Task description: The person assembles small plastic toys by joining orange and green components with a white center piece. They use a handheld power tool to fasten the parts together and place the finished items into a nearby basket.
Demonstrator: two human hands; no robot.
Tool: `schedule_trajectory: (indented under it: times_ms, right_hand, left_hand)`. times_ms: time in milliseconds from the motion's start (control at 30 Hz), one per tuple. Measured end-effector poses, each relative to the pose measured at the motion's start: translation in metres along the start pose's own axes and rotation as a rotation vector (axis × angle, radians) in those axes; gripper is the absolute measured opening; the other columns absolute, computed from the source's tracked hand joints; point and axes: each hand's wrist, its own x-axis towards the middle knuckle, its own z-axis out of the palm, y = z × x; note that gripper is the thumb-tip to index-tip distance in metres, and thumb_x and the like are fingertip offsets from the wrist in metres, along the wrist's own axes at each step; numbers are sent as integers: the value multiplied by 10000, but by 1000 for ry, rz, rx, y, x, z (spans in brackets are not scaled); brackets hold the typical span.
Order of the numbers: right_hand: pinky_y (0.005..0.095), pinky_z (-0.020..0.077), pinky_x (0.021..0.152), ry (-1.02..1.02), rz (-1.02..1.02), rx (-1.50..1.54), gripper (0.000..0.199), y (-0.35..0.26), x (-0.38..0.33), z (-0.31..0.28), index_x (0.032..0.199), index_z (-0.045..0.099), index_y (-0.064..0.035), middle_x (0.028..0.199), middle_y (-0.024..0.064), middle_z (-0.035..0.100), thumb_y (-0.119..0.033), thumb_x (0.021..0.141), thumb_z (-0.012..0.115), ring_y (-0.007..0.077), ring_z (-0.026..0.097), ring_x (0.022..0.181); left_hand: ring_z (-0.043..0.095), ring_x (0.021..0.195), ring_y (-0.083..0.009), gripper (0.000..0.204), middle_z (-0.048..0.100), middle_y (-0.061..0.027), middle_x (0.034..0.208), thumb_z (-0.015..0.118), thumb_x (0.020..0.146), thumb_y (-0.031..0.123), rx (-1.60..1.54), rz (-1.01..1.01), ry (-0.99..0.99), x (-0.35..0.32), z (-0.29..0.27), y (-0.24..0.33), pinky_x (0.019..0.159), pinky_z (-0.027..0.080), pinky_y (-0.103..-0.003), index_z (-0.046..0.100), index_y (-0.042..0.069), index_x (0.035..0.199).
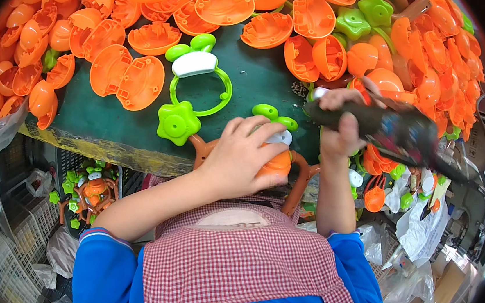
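Your left hand (242, 157) is clamped over the orange toy body (279, 164), fingers curled across its top, pinning it at the near edge of the counter (258, 77). From under that hand a brown ring handle (299, 184) curves down and to the right, and two green leaves (274, 116) stick out on the far side, so the toy's long axis runs near-to-far. Your right hand (342, 124) is wrapped shut around the dark power screwdriver (392, 128), just to the right of the toy. The tool's long axis slants from lower right up to the left, its tip (310, 109) close to the toy's far right shoulder, though I cannot tell whether it touches. The right hand is therefore the nearer one to that spot. Farther out lie a green ring part (201, 82), a green star piece (177, 122) and heaps of orange shells (130, 77).
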Motion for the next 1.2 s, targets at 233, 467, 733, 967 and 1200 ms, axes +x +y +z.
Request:
schedule_trajectory:
  times_ms: [233,467,733,967,1200]
  right_hand:
    - [358,412,731,-136,-89,314,763,-66,-1,-3,1455,355,-89,808,27,494,-534,879,582,158,491,697]
    - [356,484,656,-96,-48,411,899,-79,-20,7,1486,288,-120,734,20,532,-614,835,663,171,542,610]
    - [370,493,670,-145,2,387,940,-99,-49,15,1492,280,-125,778,33,585,-579,799,725,190,577,629]
    - [423,502,726,-555,-4,306,858,-100,-49,4,1427,313,-43,846,118,626,-319,788,814,262,620,717]
    - [393,470,706,-547,137,186,628,-89,-57,23,1251,416,-99,775,62,576,-472,848,722,210,564,664]
  left_hand:
    - [602,848,-207,150,664,0,842,757,721,185,-38,47,158,41,1,-16,797,448,-355,707,99,833]
    - [588,794,-179,158,647,28,782,793,667,203,-40,194,83,28,-6,-14,754,441,-329,717,124,780]
    - [463,1300,-344,789,486,-70,1426,877,550,314,-12,10,-98,-5,-15,2,999,460,-395,598,140,1268]
    - [463,1304,-316,666,512,-20,1399,862,576,253,15,3,-155,-14,-8,-10,963,512,-426,648,182,1204]
    - [487,1282,-302,660,539,-27,1371,867,557,273,-7,-7,-119,-13,-8,-10,946,525,-417,660,194,1179]
